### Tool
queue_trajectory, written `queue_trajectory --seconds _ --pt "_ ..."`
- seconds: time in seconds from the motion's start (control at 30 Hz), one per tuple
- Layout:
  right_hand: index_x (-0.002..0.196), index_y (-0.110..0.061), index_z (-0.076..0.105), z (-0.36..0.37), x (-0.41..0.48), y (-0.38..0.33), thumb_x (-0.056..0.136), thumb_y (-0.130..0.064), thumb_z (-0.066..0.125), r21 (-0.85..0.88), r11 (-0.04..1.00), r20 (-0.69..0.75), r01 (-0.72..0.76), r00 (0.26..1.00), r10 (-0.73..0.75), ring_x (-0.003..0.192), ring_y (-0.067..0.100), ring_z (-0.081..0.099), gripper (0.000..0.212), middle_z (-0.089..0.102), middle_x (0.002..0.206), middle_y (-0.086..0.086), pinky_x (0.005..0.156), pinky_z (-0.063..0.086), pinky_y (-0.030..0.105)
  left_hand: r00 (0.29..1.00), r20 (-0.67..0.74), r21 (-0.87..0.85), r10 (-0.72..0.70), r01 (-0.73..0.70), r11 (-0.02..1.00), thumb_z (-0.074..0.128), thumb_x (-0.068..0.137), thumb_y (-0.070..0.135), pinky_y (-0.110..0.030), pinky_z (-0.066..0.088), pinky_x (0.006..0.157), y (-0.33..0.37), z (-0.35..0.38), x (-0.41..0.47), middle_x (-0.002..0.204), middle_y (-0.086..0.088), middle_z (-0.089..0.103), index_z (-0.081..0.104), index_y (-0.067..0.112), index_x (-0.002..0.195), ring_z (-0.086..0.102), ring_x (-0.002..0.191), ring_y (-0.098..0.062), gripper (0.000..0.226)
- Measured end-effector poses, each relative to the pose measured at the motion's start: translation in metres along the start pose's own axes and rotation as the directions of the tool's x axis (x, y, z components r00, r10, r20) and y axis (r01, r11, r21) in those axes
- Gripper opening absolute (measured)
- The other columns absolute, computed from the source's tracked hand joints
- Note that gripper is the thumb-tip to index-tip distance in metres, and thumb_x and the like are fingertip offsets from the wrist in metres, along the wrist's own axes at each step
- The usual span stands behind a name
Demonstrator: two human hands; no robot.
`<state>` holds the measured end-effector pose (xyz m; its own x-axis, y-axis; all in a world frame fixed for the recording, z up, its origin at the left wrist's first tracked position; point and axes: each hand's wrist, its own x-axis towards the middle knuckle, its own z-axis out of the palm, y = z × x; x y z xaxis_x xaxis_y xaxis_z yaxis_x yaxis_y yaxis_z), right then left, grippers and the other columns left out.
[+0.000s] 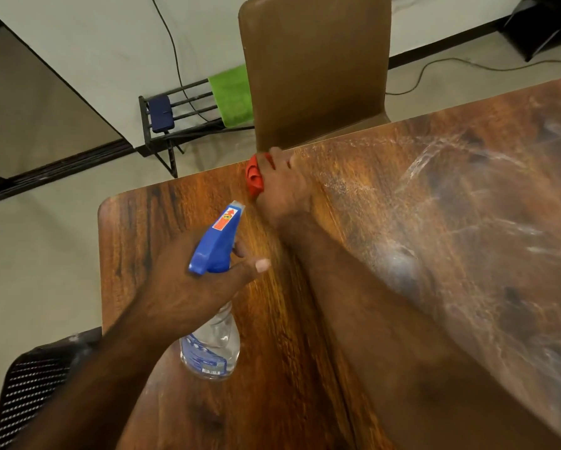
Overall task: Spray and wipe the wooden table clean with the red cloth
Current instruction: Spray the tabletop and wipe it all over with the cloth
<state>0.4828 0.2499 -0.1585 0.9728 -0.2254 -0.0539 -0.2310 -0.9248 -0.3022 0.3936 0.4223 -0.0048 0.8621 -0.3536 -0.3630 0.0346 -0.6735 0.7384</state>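
Note:
My right hand (284, 186) presses a bunched red cloth (254, 177) onto the wooden table (435, 222) at its far edge, close to the chair back. Most of the cloth is hidden under the hand. My left hand (194, 287) grips the neck of a clear spray bottle (212, 345) with a blue trigger head (216, 243), held above the table's left part with the nozzle facing the far edge. Whitish wet streaks cover the right half of the table.
A brown chair (315, 69) stands against the table's far edge. A black mesh chair (32, 384) sits at the lower left. On the floor behind are a dark metal rack (175, 125) with a green cloth (232, 95), and cables.

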Motion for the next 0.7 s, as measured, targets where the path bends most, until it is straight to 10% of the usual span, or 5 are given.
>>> queue_trajectory --seconds 0.2,0.5,0.7 --pt "0.161 -0.017 0.025 -0.008 0.010 0.073 0.087 -0.050 0.062 -0.062 0.964 -0.108 -0.259 0.962 0.251 0.135 0.041 0.041 0.089 0.039 0.154 0.018 0.109 0.041 0.054 1.000 -0.028 0.020 -0.005 0.005 1.000 0.069 0.070 0.050 -0.033 0.058 0.063 0.000 -0.009 0.000 0.072 -0.006 0.067 0.063 0.020 0.086 0.068 0.066 -0.022 0.034" --pt "0.162 -0.032 0.019 0.001 0.005 0.010 0.094 -0.044 0.069 -0.025 0.995 0.023 0.101 0.995 -0.100 0.140 0.036 0.038 0.086 0.034 0.165 0.000 0.106 0.042 0.053 1.000 -0.008 0.041 0.028 -0.027 0.999 0.075 0.069 0.062 -0.034 0.059 0.064 0.005 0.003 0.007 0.069 -0.003 0.068 0.061 0.024 0.085 0.069 0.065 -0.020 0.043" --pt "0.163 -0.031 0.020 -0.030 0.035 0.105 0.094 -0.032 0.069 -0.062 0.977 -0.081 -0.204 0.977 0.199 0.130 0.033 0.046 0.084 0.040 0.162 -0.002 0.096 0.050 0.046 0.995 0.001 0.056 0.097 -0.096 0.994 0.065 0.068 0.062 -0.034 0.060 0.063 0.004 0.004 0.009 0.070 0.000 0.067 0.062 0.026 0.087 0.068 0.064 -0.017 0.040"
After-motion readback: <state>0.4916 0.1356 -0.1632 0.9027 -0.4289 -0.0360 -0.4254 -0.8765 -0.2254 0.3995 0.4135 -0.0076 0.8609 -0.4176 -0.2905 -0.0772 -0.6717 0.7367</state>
